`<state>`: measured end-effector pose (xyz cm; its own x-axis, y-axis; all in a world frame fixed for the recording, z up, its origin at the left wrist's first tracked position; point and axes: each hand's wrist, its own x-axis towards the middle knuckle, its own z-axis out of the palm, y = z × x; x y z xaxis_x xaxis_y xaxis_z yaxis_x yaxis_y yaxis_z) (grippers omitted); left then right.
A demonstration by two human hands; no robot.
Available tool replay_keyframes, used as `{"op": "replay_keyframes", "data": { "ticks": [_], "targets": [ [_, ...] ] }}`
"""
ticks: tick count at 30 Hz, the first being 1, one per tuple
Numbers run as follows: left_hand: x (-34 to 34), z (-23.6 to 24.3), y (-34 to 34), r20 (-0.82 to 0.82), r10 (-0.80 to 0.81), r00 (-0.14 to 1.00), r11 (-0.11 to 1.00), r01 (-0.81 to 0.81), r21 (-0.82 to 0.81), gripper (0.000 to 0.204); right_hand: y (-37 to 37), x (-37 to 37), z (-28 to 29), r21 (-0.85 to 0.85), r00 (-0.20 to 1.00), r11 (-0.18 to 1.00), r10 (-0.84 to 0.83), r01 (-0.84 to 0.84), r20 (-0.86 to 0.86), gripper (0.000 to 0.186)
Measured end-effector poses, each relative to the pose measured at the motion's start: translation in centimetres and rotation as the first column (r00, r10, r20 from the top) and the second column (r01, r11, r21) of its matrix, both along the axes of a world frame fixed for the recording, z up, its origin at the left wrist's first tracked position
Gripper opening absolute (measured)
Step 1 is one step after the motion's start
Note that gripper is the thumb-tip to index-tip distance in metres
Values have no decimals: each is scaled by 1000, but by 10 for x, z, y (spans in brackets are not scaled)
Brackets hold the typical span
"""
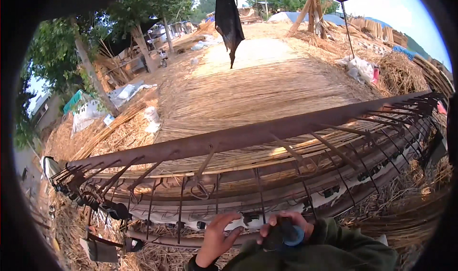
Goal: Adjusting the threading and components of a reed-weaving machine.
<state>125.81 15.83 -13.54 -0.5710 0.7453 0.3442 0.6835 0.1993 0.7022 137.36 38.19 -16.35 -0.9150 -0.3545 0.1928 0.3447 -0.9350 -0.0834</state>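
Low in the middle, my right hand (301, 220) has its fingers wrapped round a small dark rounded object with a light-blue ring (295, 234). Its exact kind cannot be made out. Just left of it, my left hand (218, 237) is open, thumb and fingers apart, holding nothing. Both hands are close to my body, at the near side of a reed-mat frame. A long brown metal beam (238, 140) spans that frame, with thin rods and hooks (200, 189) coming down from it. Beyond the beam, a wide mat of straw-coloured reeds (257, 90) lies on the ground.
A black cloth (229, 23) hangs down at the top centre. Loose straw (400, 73) is heaped at the right beside white plastic bags (361, 70). Trees (88, 56) and plastic sheeting (126, 92) stand at the left. A flat plate (99, 250) hangs at the lower left.
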Motion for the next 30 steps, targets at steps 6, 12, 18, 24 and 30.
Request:
{"op": "replay_keyframes", "data": {
  "ticks": [6, 12, 18, 24, 30],
  "targets": [
    [-10, 25, 116, -469, -252, 847, 968, 210, -141, 40, 20, 11, 20, 558, 994, 827, 100, -59, -44, 45],
    [0, 22, 144, -393, -593, 702, 792, 596, -130, 17, 62, 64, 34, 708, 983, 701, 178, -89, -53, 43],
    [-18, 18, 117, -157, -561, 812, 826, 561, -54, 10, 130, 124, 47, 912, 932, 403, 297, 74, -207, 35],
    [12, 34, 127, 350, -832, 430, 498, 857, 130, 24, 128, 73, 26, 850, 928, 454, 117, 267, -353, 21],
    [-32, 40, 150, 766, -578, 281, 812, 287, 508, 66, 57, -31, -2, 855, 948, 417, -203, 309, -243, 17]
  ]
}}
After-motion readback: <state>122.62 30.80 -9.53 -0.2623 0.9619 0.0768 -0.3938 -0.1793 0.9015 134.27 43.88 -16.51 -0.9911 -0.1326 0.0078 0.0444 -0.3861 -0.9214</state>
